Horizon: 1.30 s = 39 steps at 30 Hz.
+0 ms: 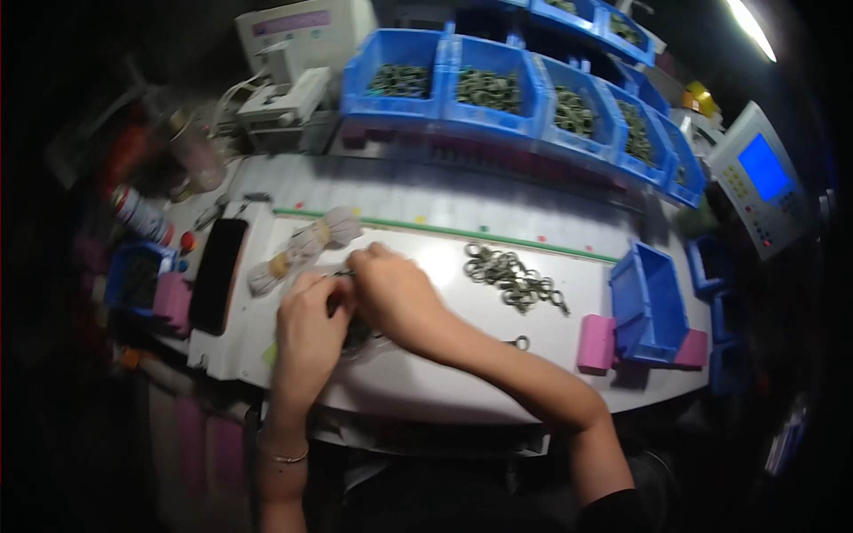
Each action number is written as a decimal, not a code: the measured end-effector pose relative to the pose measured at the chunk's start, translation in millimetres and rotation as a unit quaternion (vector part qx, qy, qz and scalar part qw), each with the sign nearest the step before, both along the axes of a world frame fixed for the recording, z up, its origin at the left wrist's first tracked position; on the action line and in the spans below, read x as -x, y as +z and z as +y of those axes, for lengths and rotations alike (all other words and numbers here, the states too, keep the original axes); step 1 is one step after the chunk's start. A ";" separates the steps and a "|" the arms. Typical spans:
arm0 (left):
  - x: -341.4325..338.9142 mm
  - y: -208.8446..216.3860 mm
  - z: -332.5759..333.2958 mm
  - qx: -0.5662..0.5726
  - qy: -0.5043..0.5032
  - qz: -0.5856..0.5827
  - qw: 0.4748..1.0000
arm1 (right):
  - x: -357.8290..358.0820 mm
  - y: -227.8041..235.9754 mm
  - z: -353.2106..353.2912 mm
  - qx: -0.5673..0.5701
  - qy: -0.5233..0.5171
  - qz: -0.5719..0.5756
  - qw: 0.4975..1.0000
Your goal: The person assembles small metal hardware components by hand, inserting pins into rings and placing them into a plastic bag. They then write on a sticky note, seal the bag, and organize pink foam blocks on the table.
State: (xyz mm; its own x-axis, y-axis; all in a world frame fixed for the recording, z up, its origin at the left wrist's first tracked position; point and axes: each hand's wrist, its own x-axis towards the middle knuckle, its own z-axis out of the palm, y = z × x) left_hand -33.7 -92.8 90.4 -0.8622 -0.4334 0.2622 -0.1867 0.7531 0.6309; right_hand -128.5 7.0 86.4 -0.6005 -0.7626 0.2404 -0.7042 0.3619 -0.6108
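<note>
My left hand (311, 322) and my right hand (395, 295) meet over the white worktop, left of its middle. Both have their fingers closed in a pinch around a small dark metal piece (345, 273), mostly hidden by the fingertips. Beneath the hands, more dark small parts (357, 336) show in part. Just beyond them lies a tied bundle of pale cloth (309, 242). To the right of my right hand is a loose heap of small metal ring-ended parts (514, 277). One single ring-ended part (521, 343) rests near my right forearm.
Tilted blue bins (489, 89) with metal parts line the back. An upright blue bin (647, 302) stands at the right beside a pink block (596, 343). At the left lie a dark phone (219, 275) and a spray can (142, 216). A panel with a blue screen (766, 169) stands far right.
</note>
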 end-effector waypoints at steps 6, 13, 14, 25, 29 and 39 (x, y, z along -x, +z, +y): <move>1.4 6.4 20.4 0.045 0.005 0.040 0.998 | -14.4 -4.8 73.4 0.178 -0.098 0.067 0.977; 16.9 -29.5 116.0 -0.074 -0.251 0.042 0.964 | 25.3 -54.0 197.8 0.002 -0.300 0.100 0.949; 20.4 -39.2 134.0 -0.067 -0.271 0.044 0.959 | 27.8 -59.8 202.2 -0.015 -0.287 0.117 0.951; 20.3 -76.2 147.4 -0.031 -0.236 0.000 0.971 | -16.4 -82.4 224.0 0.010 -0.260 0.085 0.962; 26.9 -69.7 144.5 -0.259 -0.164 -0.016 0.952 | -25.1 -80.5 229.8 0.024 -0.290 0.075 0.954; 70.9 -51.1 147.6 -0.504 -0.109 -0.080 0.853 | -9.1 -88.8 217.6 -0.053 -0.287 0.186 0.938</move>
